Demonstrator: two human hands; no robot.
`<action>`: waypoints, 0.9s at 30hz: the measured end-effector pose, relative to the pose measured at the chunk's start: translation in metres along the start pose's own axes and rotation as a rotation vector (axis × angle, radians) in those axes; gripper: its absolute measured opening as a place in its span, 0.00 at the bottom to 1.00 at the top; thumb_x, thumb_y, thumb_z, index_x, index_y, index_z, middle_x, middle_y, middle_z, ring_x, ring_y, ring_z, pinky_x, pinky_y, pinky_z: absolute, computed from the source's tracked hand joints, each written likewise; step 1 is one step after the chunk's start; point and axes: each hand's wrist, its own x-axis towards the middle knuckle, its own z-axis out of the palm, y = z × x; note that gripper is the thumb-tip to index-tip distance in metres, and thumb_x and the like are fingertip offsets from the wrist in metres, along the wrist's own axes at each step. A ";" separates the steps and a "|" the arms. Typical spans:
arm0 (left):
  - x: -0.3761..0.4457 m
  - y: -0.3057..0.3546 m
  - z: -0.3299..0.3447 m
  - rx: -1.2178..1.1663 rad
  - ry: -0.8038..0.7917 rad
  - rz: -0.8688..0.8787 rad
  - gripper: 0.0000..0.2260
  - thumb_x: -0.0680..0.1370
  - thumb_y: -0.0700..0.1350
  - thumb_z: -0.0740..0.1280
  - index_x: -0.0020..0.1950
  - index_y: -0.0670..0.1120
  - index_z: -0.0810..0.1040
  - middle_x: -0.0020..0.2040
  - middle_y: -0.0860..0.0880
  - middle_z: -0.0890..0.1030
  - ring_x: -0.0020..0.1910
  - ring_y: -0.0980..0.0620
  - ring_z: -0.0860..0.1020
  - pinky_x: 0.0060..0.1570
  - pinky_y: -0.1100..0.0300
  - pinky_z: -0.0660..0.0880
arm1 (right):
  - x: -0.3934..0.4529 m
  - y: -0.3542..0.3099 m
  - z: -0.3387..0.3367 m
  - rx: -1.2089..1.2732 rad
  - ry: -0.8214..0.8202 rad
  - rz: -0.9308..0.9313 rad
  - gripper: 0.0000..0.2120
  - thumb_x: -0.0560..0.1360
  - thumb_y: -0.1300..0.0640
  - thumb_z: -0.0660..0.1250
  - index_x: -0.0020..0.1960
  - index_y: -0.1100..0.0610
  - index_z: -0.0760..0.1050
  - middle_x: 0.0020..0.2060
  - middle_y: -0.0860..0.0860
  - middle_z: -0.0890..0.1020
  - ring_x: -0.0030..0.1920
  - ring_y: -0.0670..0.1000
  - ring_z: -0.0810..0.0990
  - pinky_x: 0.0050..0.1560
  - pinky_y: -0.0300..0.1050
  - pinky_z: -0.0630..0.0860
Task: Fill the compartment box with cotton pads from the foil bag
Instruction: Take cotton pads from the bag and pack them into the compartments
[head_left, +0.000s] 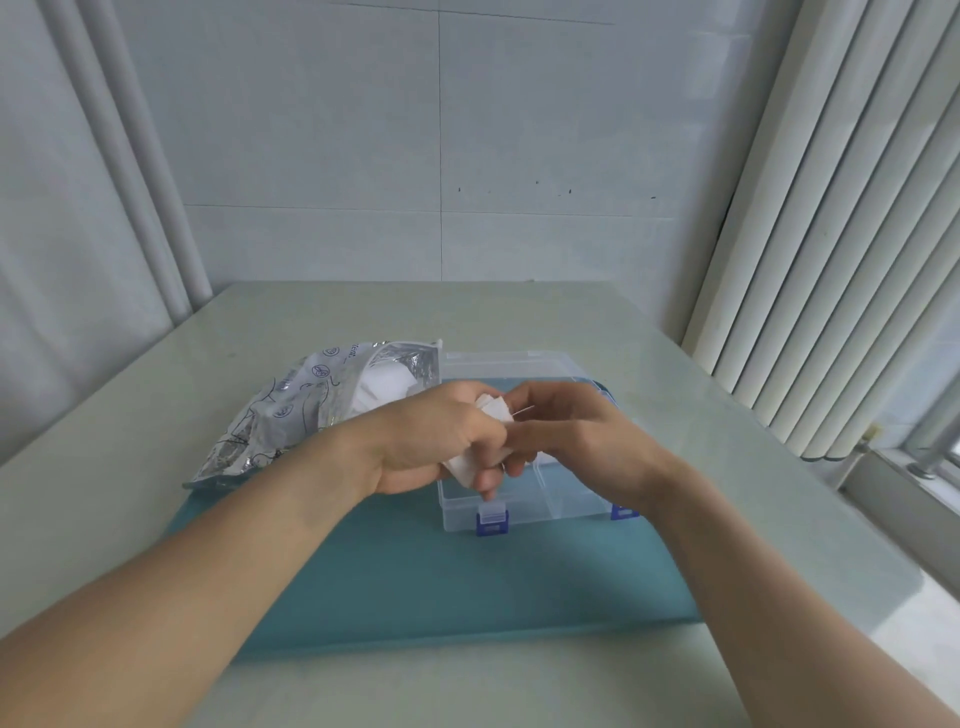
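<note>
White cotton pads (493, 408) are sitting bunched in a small stack between the two hands, held just above the clear compartment box (524, 499). The left hand (431, 441) is curling its fingers round the stack, its grip clamped on the pads, while the right hand (561, 431) is pinching at the top edge of the stack, seemingly peeling off a pad or a few. More pads are showing inside the open mouth of the foil bag (291, 415), which is lying on the table (727, 415) just left of the box, partly on the teal mat (415, 582). The pads are looking very light, soft and compressible, probably clinging to one another, so a gentle pinch at the edges should be separating them better than a squeeze on the faces. The box compartments near the front are looking empty, so the filling appears to be at an early stage.
</note>
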 end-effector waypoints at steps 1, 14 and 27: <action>-0.002 0.002 -0.002 0.011 -0.013 0.003 0.14 0.66 0.33 0.61 0.52 0.37 0.73 0.40 0.40 0.80 0.32 0.45 0.77 0.39 0.54 0.78 | 0.002 0.000 0.002 0.070 0.011 -0.019 0.06 0.76 0.64 0.70 0.49 0.67 0.78 0.38 0.65 0.82 0.37 0.57 0.78 0.45 0.50 0.72; -0.019 0.007 -0.082 1.151 0.535 -0.041 0.18 0.78 0.47 0.65 0.68 0.54 0.73 0.69 0.45 0.66 0.71 0.44 0.62 0.70 0.46 0.64 | 0.059 -0.024 -0.002 -0.263 0.219 0.293 0.06 0.79 0.62 0.69 0.55 0.57 0.80 0.44 0.62 0.85 0.38 0.56 0.83 0.43 0.48 0.84; -0.018 0.007 -0.079 1.125 0.452 -0.124 0.20 0.81 0.43 0.59 0.74 0.45 0.66 0.70 0.43 0.71 0.67 0.44 0.71 0.63 0.51 0.70 | 0.077 -0.018 -0.003 -0.855 0.178 0.502 0.18 0.76 0.59 0.69 0.63 0.66 0.78 0.37 0.55 0.79 0.33 0.53 0.74 0.39 0.42 0.70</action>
